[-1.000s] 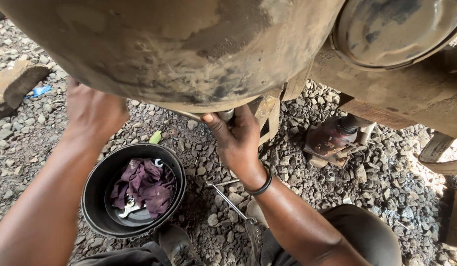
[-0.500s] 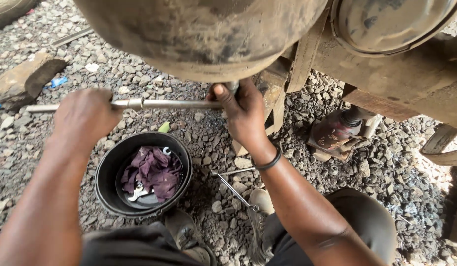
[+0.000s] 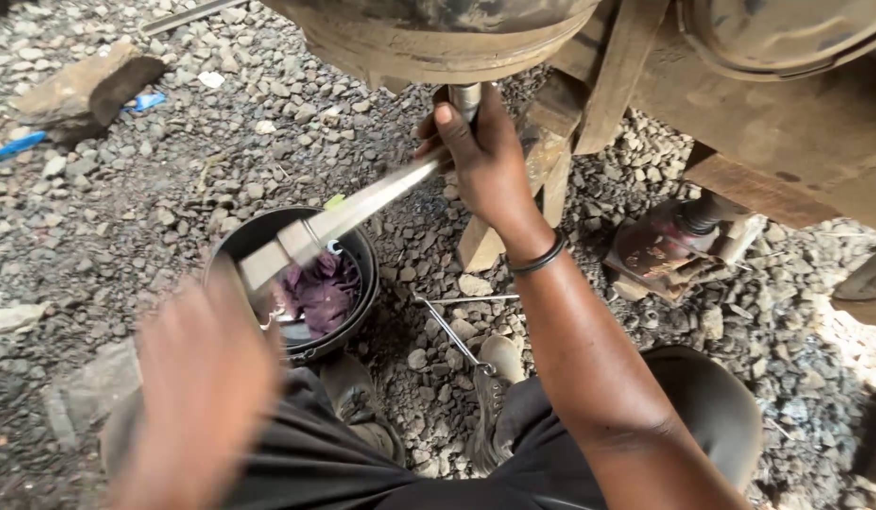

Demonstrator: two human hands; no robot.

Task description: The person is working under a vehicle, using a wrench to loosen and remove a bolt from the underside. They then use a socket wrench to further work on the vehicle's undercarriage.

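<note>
Gravel (image 3: 173, 189) underfoot; my right hand (image 3: 485, 156) clasps the breaker bar (image 3: 362, 203), now swung downward; left hand (image 3: 206, 378) blurred, grip unclear.

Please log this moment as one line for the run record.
right hand: grips socket wrench at axle underside | left hand: blurred, near handle end | black bowl on gravel

Ground: loose grey gravel (image 3: 173, 161), dusty, uneven throughout.
Overhead: rusty, mud-caked vehicle underside (image 3: 797, 104) across the far side.
Far left: flat brown stone (image 3: 88, 85) with blue scrap (image 3: 13, 148) beside it.
Right: rusty jack (image 3: 669, 247) on gravel.
Light: daylight, bright patch near right.
</note>
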